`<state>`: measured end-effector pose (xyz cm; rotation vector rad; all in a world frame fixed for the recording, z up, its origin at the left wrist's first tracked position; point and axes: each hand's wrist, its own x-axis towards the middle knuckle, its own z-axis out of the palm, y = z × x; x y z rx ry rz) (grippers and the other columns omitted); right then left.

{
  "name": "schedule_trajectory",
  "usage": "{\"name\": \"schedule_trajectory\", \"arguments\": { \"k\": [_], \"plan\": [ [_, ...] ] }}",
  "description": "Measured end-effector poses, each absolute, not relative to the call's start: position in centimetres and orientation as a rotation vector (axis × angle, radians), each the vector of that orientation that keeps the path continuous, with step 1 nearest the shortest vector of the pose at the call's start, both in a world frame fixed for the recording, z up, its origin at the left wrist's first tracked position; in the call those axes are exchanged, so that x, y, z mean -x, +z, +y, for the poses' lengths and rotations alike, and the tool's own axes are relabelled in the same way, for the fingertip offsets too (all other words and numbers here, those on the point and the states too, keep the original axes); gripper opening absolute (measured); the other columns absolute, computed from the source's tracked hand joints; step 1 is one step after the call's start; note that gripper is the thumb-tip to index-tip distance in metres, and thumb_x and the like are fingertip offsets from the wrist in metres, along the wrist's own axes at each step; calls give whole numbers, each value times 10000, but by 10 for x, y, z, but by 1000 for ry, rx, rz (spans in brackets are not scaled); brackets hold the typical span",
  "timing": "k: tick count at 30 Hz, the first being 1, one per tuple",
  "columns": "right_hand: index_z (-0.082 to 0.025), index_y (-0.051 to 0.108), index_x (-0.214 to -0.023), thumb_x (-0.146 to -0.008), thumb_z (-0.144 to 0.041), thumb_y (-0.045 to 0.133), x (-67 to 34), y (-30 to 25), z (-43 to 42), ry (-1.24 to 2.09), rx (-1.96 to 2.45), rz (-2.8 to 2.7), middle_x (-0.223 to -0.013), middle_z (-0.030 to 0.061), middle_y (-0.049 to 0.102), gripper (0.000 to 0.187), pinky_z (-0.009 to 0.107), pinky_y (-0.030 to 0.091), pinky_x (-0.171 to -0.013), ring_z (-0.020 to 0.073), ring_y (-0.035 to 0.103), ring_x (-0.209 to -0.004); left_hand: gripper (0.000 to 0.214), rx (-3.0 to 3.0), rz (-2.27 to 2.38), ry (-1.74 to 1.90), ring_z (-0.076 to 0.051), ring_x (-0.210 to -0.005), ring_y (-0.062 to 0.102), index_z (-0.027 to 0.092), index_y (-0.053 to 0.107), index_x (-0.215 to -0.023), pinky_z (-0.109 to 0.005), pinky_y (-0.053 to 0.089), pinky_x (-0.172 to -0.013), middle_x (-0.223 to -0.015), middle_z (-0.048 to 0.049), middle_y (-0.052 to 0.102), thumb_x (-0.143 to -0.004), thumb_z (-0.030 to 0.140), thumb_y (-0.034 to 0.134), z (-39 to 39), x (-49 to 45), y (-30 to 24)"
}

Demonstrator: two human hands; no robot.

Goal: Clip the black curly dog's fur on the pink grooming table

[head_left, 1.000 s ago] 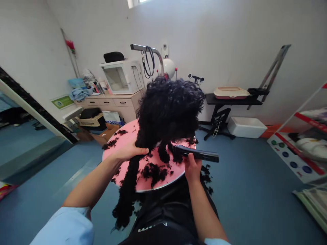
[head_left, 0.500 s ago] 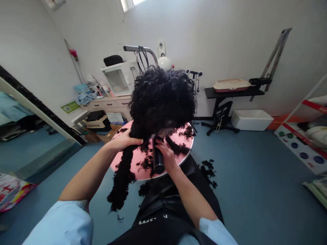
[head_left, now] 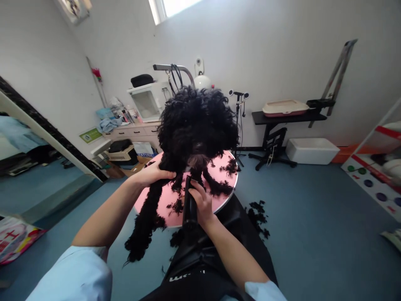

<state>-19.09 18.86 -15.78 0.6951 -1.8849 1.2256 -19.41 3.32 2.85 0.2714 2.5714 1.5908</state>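
Observation:
A black curly dog (head_left: 197, 125) stands on a round pink table (head_left: 225, 184) facing me. My left hand (head_left: 150, 173) is closed round the top of the dog's front leg, which hangs stretched off the table edge toward me. My right hand (head_left: 202, 202) grips a black hair clipper (head_left: 189, 205), held upright with its head up at the dog's chest. Cut black fur (head_left: 219, 188) lies in clumps on the tabletop. A black apron covers my lap.
More fur clumps (head_left: 258, 213) lie on the blue floor right of the table. Behind stand a drawer cabinet with a white box (head_left: 145, 102), a black side table with a tray (head_left: 283, 108), a white bin (head_left: 311, 150). A mirror (head_left: 37, 150) leans at left.
My right hand brought the clipper from sideways at the table's right edge to upright under the dog's chest. The dog turned its head toward me. My left hand kept its hold on the leg.

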Motion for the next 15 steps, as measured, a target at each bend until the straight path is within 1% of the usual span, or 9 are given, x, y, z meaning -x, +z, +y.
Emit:
{"name": "schedule_trajectory", "arguments": {
  "k": [2, 6, 8, 10, 12, 13, 15],
  "plan": [
    [-237, 621, -1166, -871, -230, 561, 196, -155, 186, 1203, -649, -1858, -1332, 140, 599, 301, 394, 591, -867, 279, 662, -1120, 583, -276, 2537, 1636, -232, -816, 671, 162, 648, -1035, -319, 575, -720, -875, -54, 722, -512, 292, 873, 36, 194, 30],
    [-202, 579, -1261, -848, -177, 539, 200, -140, 175, 1086, -547, -2132, -1341, 153, 593, 415, 384, 608, -775, 278, 706, -986, 567, -274, 2502, 1711, -182, -699, 652, 160, 635, -1014, -268, 556, -625, -767, -17, 693, -507, 253, 870, 38, 198, 33],
    [-203, 554, -1283, -842, -166, 540, 193, -140, 171, 1084, -561, -2155, -1401, 148, 552, 443, 367, 604, -806, 271, 694, -1032, 551, -233, 2476, 1705, -163, -642, 637, 161, 631, -996, -255, 545, -581, -738, -9, 683, -506, 248, 866, 38, 201, 34],
    [-223, 561, -1254, -865, -180, 523, 185, -145, 170, 1110, -626, -2048, -1442, 128, 521, 393, 344, 581, -887, 257, 645, -1154, 541, -193, 2444, 1691, -156, -617, 631, 163, 626, -988, -250, 539, -552, -745, -12, 686, -509, 251, 863, 37, 203, 37],
    [-231, 582, -1212, -895, -209, 499, 186, -146, 169, 1117, -659, -1954, -1434, 120, 527, 328, 337, 566, -922, 251, 613, -1209, 539, -171, 2417, 1685, -143, -599, 621, 168, 622, -994, -235, 528, -529, -748, -8, 685, -516, 243, 861, 37, 204, 39],
    [-227, 586, -1208, -901, -218, 494, 190, -144, 168, 1112, -645, -1962, -1423, 126, 533, 320, 345, 572, -907, 258, 624, -1190, 540, -166, 2410, 1686, -134, -593, 616, 170, 620, -1002, -225, 521, -523, -750, -4, 684, -522, 233, 859, 37, 204, 41],
    [-208, 571, -1248, -891, -216, 508, 202, -136, 165, 1099, -570, -2090, -1394, 154, 544, 363, 370, 598, -822, 277, 677, -1076, 541, -162, 2401, 1692, -119, -582, 603, 169, 617, -1019, -207, 508, -514, -744, 4, 679, -534, 209, 853, 38, 204, 42]
  ]
}}
